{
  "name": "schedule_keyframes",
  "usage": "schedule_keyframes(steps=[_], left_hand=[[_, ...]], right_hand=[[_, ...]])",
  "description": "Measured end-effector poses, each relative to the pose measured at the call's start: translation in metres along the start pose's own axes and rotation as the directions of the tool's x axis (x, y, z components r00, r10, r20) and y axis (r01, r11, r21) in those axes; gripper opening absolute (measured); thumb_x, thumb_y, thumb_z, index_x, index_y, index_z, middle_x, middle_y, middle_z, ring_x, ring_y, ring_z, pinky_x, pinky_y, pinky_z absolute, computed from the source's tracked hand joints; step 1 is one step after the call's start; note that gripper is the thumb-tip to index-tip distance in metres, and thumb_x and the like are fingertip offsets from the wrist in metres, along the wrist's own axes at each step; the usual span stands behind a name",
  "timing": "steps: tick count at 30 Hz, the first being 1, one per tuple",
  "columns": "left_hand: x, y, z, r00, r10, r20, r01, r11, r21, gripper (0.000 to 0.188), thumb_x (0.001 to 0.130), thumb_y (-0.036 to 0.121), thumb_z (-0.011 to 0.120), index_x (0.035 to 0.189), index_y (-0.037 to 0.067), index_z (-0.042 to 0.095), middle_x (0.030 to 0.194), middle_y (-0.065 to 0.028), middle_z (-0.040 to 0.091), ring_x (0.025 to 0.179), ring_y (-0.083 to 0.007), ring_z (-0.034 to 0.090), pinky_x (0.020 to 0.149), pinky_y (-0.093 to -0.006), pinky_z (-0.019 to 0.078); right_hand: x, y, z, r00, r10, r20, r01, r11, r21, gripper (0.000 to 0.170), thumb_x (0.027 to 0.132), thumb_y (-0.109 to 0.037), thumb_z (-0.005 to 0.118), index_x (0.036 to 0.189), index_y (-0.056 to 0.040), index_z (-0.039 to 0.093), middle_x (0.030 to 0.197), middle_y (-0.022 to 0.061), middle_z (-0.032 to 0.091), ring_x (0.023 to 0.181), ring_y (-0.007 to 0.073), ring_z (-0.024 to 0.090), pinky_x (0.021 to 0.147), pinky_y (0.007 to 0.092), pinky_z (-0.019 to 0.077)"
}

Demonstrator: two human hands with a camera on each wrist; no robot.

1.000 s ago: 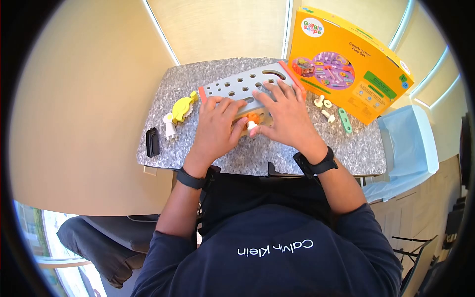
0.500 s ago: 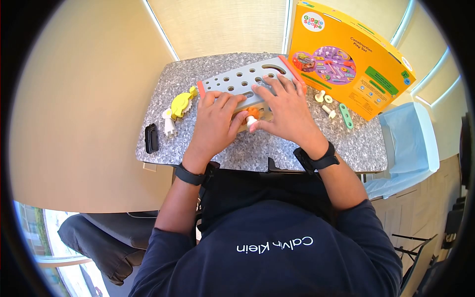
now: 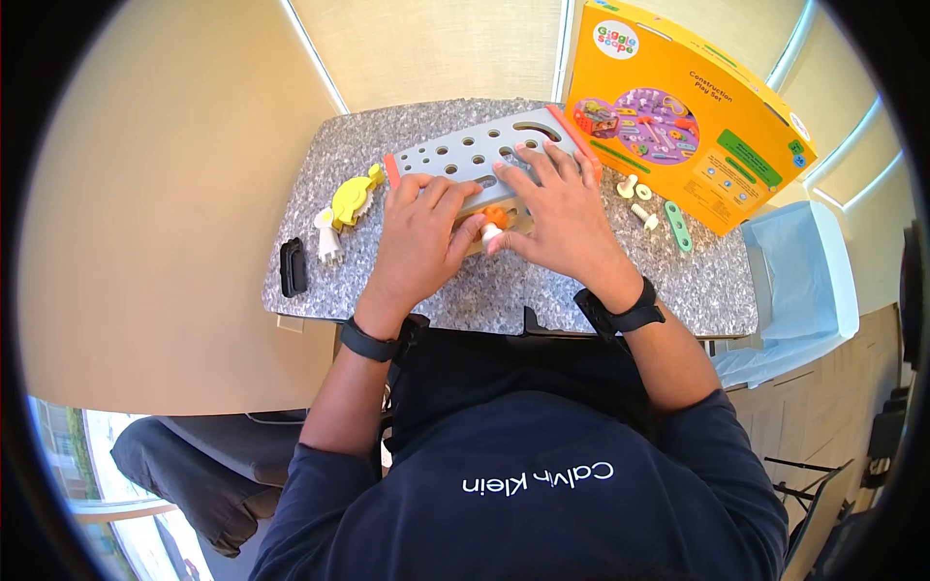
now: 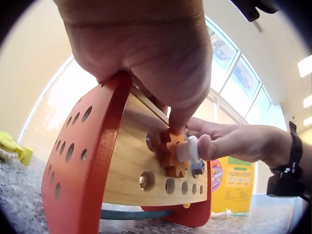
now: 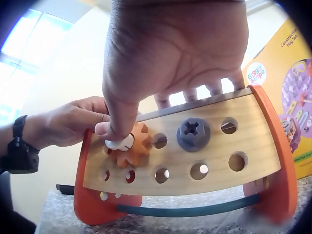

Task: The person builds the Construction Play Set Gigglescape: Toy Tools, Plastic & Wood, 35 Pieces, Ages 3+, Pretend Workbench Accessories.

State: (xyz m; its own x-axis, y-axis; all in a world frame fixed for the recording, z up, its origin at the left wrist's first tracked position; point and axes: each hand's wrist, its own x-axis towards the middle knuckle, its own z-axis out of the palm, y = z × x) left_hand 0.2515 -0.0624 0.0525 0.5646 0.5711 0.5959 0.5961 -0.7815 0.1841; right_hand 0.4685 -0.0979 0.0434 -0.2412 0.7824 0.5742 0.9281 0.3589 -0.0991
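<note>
Between the hands stands a toy workbench with a grey holed top, a pale wooden front and red ends. An orange gear sits against that front, a white bolt through its middle. My right hand lies with fingers spread along the top, its thumb pressing the bolt's head. Across the top's left part rests my left hand, thumb reaching down to the gear's upper edge. A grey cross-slotted bolt head shows right of the gear in the right wrist view.
A yellow box stands at the back right, with pale bolts and a green holed strip before it. At left lie a yellow toothed piece, a white piece and a black tray. A blue-lined bin stands right.
The head view has shifted slightly. Both hands keep their places on the workbench, and the right thumb stays on the white bolt.
</note>
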Motion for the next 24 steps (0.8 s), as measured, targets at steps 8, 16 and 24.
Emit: schedule_keyframes(steps=[8, 16, 24], left_hand=[[0.001, 0.000, -0.001, 1.000, 0.013, 0.000, -0.013, 1.000, 0.002, 0.033, 0.094, 0.027, 0.072, 0.121, 0.008, 0.071, 0.110, -0.0087, 0.067, 0.110, -0.0324, 0.055, 0.099, -0.0457, 0.0445], [0.001, 0.000, -0.003, 1.000, 0.025, 0.013, -0.025, 1.000, 0.003, 0.037, 0.093, 0.028, 0.073, 0.123, 0.007, 0.070, 0.111, -0.0105, 0.067, 0.111, -0.0329, 0.055, 0.099, -0.0462, 0.0446], [0.011, -0.007, -0.014, 0.999, -0.014, 0.048, 0.022, 0.985, -0.171, 0.039, 0.097, 0.038, 0.070, 0.120, 0.007, 0.070, 0.117, -0.0114, 0.063, 0.114, -0.0331, 0.055, 0.105, -0.0457, 0.0415]], right_hand=[[-0.001, 0.000, 0.000, 1.000, -0.007, -0.003, 0.007, 1.000, -0.022, 0.086, 0.071, -0.061, 0.084, 0.142, -0.0177, 0.060, 0.148, 0.0150, 0.055, 0.141, 0.0432, 0.046, 0.114, 0.0665, 0.0302], [-0.005, 0.001, 0.002, 1.000, -0.009, 0.004, 0.010, 0.999, -0.045, 0.088, 0.075, -0.065, 0.080, 0.146, -0.0176, 0.057, 0.152, 0.0149, 0.053, 0.145, 0.0427, 0.043, 0.118, 0.0647, 0.0276], [-0.015, 0.001, -0.001, 0.999, -0.038, -0.006, 0.038, 0.999, -0.039, 0.088, 0.083, -0.063, 0.075, 0.155, -0.0210, 0.049, 0.158, 0.0139, 0.047, 0.150, 0.0369, 0.038, 0.121, 0.0642, 0.0234]])
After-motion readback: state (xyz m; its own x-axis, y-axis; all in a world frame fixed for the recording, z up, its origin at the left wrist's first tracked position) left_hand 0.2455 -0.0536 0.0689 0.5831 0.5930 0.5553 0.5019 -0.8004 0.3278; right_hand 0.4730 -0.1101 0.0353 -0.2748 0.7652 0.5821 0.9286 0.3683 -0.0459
